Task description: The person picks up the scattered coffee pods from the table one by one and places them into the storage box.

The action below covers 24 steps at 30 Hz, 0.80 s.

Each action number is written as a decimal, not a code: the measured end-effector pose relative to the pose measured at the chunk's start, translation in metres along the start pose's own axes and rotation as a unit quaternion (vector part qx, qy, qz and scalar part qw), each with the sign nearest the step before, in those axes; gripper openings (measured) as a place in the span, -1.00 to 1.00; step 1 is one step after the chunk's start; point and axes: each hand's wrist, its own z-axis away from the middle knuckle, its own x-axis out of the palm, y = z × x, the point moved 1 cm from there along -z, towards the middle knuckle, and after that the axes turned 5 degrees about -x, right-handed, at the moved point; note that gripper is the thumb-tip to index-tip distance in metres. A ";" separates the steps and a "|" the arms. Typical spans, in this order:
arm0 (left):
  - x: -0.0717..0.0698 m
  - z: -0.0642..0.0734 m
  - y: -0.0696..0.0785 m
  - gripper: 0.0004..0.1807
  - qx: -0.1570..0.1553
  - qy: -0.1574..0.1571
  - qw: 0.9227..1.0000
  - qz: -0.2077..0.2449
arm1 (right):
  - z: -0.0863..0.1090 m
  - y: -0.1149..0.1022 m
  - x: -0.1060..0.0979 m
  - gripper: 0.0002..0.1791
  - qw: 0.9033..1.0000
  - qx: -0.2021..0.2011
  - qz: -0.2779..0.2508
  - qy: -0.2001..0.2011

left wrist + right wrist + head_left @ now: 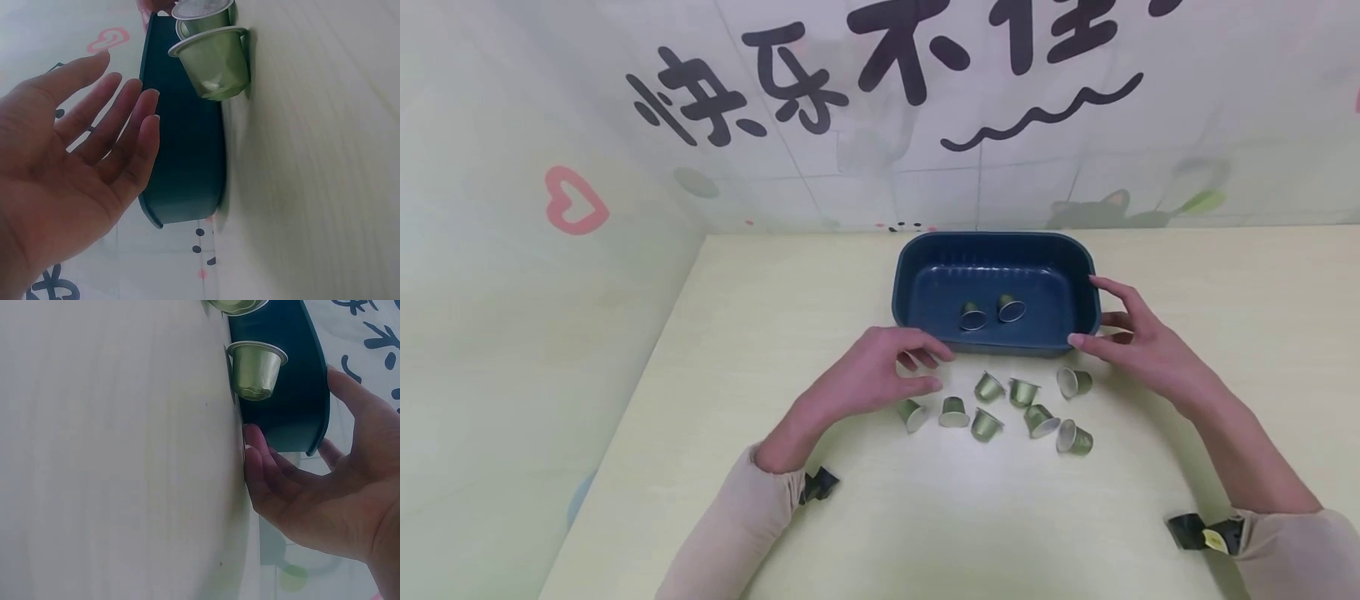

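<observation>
A dark blue rectangular plastic tray [997, 343] stands on the table with two green coffee capsules [1011, 308] inside. My right hand [1138, 337] grips its right end, thumb at the front corner and a finger on the right rim. In the right wrist view, the other fingers [256, 469] lie low against the tray's end wall. My left hand [880, 367] hovers by the front left corner, fingers loosely bent and holding nothing. Below the tray lie several more green capsules [987, 425], one [912, 415] partly hidden under the left hand.
The pale wooden table [760, 333] ends at a wall [850, 192] behind the tray, covered with dark lettering and small drawings. Another wall with a pink heart [576, 200] borders the table's left side. Black straps [1206, 533] hang at both sleeves.
</observation>
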 end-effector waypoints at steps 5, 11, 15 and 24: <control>0.000 0.003 -0.003 -0.63 -0.002 -0.002 1.000 -0.013 | -0.001 0.000 0.000 0.01 1.000 0.002 0.002 -0.003; 0.001 0.006 -0.004 -0.61 -0.007 -0.012 1.000 -0.022 | -0.001 0.000 0.001 0.02 1.000 0.002 0.007 -0.003; 0.002 0.008 -0.006 -0.60 -0.008 -0.019 0.999 -0.032 | -0.001 -0.001 0.001 0.01 1.000 0.002 0.006 -0.004; 0.003 0.011 -0.008 -0.58 -0.014 -0.026 0.999 -0.030 | 0.000 0.000 0.000 0.01 1.000 0.002 0.004 -0.002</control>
